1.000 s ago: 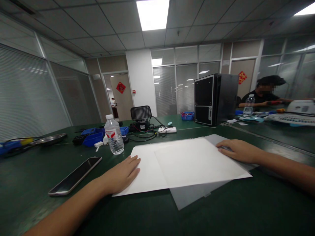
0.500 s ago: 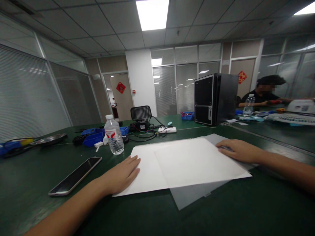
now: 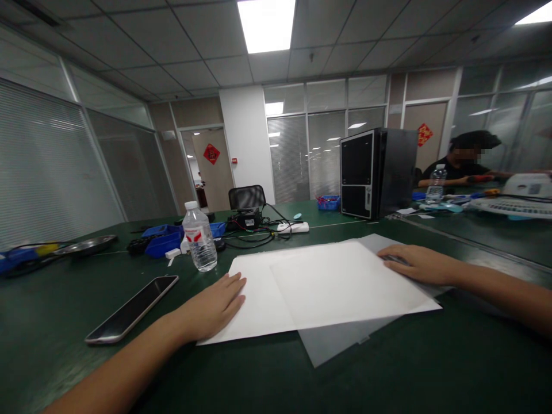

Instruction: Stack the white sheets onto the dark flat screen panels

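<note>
A large white sheet of paper (image 3: 323, 287) lies on the green table, partly over a translucent grey plastic sheet or folder (image 3: 340, 342) that sticks out below and at the upper right. A faint straight line runs across the paper's left part. My left hand (image 3: 215, 307) rests palm down on the paper's left edge, fingers stretched out. At the right edge lies my right hand (image 3: 416, 263), fingers pointing left, with a dark grey patch between thumb and forefinger that I cannot make out. Left of my left hand is a phone (image 3: 131, 310), screen up.
A water bottle (image 3: 199, 237) stands behind my left hand. Blue bins (image 3: 166, 241), tangled cables, a white power strip (image 3: 293, 227) and a black computer tower (image 3: 375, 172) are farther back. At the far right a person (image 3: 461, 161) sits near another bottle (image 3: 436, 184).
</note>
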`<state>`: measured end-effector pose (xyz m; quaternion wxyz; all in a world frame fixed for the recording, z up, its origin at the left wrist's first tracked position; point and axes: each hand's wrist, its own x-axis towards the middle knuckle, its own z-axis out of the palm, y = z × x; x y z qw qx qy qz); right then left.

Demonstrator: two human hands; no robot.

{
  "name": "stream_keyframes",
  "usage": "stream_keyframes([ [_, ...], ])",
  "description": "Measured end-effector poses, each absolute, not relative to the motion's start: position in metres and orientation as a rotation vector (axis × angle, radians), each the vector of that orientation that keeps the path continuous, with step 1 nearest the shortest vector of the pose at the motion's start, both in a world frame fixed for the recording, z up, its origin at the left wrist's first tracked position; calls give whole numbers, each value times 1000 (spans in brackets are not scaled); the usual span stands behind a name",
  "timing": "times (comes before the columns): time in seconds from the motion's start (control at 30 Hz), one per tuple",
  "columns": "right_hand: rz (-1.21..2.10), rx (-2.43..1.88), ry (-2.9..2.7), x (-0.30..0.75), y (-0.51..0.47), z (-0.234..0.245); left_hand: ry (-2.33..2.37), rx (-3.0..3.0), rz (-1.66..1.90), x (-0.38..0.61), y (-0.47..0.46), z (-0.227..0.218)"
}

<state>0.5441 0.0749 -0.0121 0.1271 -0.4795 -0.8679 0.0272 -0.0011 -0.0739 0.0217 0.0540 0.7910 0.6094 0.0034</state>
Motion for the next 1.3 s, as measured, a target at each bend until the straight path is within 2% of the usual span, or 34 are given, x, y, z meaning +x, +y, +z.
stream_keyframes([
  [0.53, 107, -1391, -2532, 545, 75, -13, 1866, 2400, -46, 3, -78, 25],
  [1.1, 106, -1373, -2530, 543, 74, -12, 1833, 2410, 69, -2, -77, 23],
  [1.3, 111, -1390, -2556, 543, 74, -12, 1850, 2429, -46, 2, -77, 24],
])
